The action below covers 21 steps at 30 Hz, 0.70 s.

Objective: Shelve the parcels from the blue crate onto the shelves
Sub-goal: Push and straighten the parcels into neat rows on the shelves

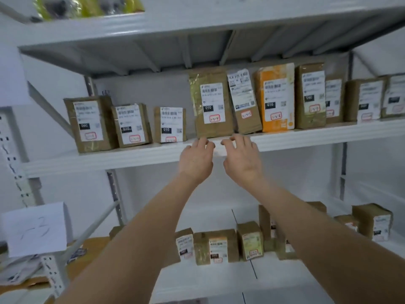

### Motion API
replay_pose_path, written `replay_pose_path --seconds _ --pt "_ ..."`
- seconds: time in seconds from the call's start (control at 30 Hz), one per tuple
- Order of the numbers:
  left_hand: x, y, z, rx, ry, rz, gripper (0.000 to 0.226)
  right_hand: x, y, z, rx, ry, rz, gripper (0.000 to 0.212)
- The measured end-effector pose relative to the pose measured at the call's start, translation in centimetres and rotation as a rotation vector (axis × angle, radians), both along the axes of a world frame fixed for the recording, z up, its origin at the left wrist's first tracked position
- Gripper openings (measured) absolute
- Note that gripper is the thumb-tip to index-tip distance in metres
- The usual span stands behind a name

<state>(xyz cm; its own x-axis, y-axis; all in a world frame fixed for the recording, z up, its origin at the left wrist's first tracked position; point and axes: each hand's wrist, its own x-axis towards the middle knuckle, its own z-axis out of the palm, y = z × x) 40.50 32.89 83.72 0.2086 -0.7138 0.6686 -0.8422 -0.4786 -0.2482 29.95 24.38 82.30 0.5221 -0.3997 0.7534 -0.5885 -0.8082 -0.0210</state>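
Several brown parcels with white labels stand upright in a row on the middle white shelf (135, 155). A tall brown parcel (211, 106) stands at the row's centre, with a slimmer parcel (244, 102) and an orange parcel (277, 97) to its right. My left hand (197, 159) and my right hand (241, 157) reach side by side to the shelf's front edge, just below the tall parcel. Both hands are empty, with fingers loosely bent near the edge. The blue crate is out of view.
A lower shelf (219, 279) carries several small brown parcels (219, 246). A handwritten paper sign (35, 229) hangs on the perforated upright at the left. The top shelf (175, 23) holds a yellow-green bag (87, 5). Bare shelf space lies left of the lower parcels.
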Motion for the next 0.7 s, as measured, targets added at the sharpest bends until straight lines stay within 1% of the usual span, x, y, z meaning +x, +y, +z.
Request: replay_pose_path --seconds 0.13,0.23,0.37,0.43,0.57,0.7 --pt "2.5 1.8 5.1 -0.099 -0.085 0.031 0.036 3.1 1.4 5.5 -0.108 -0.094 0.044 0.046" --pt "4.6 3.1 7.6 -0.125 -0.096 0.082 0.037 5.5 2.2 7.8 -0.145 -0.095 0.101 0.050" --pt "7.8 4.5 9.7 -0.101 -0.111 0.158 0.042 9.1 3.1 9.7 -0.142 -0.063 0.142 0.060" --pt "9.6 5.1 10.6 -0.110 -0.113 0.182 0.041 11.1 3.8 10.4 -0.133 -0.038 0.151 0.064" --pt "13.8 6.0 12.2 -0.133 -0.096 0.190 0.046 15.2 4.9 11.8 -0.108 0.025 0.168 0.072" --pt "19.1 7.2 14.1 -0.134 -0.132 0.220 0.050 20.3 5.6 13.6 -0.049 0.027 0.160 0.080"
